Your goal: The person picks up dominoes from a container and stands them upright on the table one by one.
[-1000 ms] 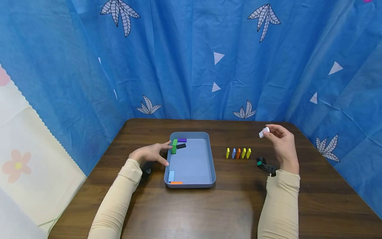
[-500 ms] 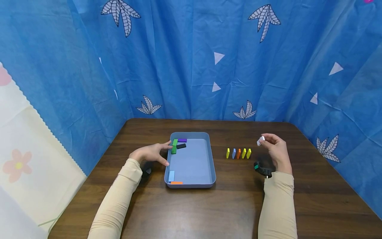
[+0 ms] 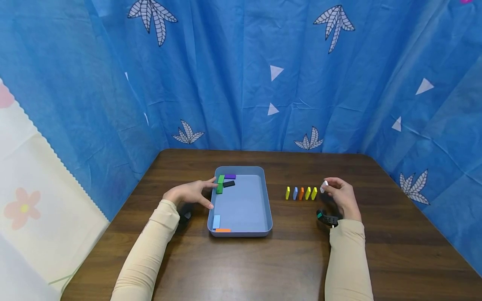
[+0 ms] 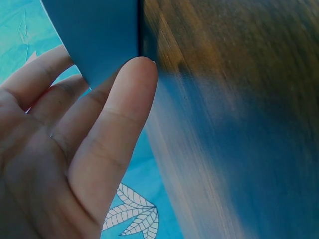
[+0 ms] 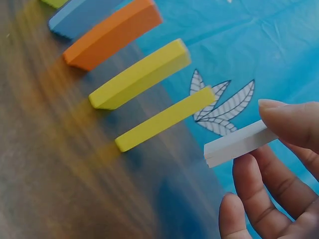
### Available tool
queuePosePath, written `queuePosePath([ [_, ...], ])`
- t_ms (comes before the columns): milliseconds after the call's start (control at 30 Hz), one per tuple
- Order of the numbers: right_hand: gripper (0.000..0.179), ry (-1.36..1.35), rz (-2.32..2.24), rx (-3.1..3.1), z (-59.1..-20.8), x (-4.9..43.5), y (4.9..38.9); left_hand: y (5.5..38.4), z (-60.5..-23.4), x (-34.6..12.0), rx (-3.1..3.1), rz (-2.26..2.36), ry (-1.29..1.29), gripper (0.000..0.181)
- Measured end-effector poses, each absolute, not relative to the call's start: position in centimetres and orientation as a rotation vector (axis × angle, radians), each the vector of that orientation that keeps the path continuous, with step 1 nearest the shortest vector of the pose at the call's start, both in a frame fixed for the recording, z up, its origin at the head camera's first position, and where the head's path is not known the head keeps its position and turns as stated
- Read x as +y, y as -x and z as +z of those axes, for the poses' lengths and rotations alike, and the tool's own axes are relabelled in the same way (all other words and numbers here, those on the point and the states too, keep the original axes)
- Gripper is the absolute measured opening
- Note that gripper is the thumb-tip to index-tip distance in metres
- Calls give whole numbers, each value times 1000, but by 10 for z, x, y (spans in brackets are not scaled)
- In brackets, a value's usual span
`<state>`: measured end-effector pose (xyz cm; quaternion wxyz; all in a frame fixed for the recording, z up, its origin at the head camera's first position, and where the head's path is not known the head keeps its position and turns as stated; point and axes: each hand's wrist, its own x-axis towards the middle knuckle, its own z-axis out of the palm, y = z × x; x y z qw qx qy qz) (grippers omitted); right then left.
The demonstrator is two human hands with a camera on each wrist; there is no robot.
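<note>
White block (image 5: 234, 146) juts from the right grip (image 3: 343, 198), pinched between thumb (image 5: 294, 123) and fingers (image 5: 250, 191).

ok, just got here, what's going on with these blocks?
A person's right-hand grip pinches a white block just right of a row of five upright blocks in yellow, blue and orange on the table. The white block is apart from the row. The left-hand grip is at the left rim of a tray, fingers extended. Several other blocks lie inside the tray.
</note>
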<state>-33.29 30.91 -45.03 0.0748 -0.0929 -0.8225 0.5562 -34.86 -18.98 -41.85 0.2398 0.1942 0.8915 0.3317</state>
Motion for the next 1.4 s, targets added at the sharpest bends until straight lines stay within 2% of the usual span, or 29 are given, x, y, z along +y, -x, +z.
queuePosePath([
  [533, 38, 230, 1571, -2593, -467, 308, 333, 349, -421, -190, 2423, 927, -485, 91],
  [1000, 37, 247, 1559, -2618, -465, 303, 332, 348, -420, -191, 2442, 928, -501, 90],
  [1400, 52, 182, 1554, -2645, -450, 311, 325, 347, -419, -190, 2425, 950, -483, 90],
])
